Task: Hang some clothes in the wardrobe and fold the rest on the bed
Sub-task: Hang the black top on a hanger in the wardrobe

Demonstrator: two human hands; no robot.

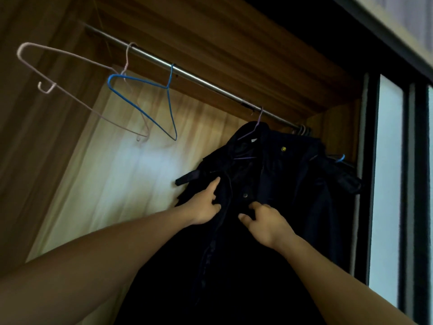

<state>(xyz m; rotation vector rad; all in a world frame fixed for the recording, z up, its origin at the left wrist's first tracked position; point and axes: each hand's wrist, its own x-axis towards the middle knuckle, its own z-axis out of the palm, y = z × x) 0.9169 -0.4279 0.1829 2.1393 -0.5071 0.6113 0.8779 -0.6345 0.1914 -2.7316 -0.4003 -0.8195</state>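
Hanging on the rail [199,79], the dark jacket [293,184] has its front gripped by the left hand [203,209] and right hand [267,224].

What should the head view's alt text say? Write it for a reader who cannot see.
The left hand and right hand grip the front of a dark jacket that hangs on the wardrobe rail. Left of it on the rail hang an empty pink hanger and blue hanger.
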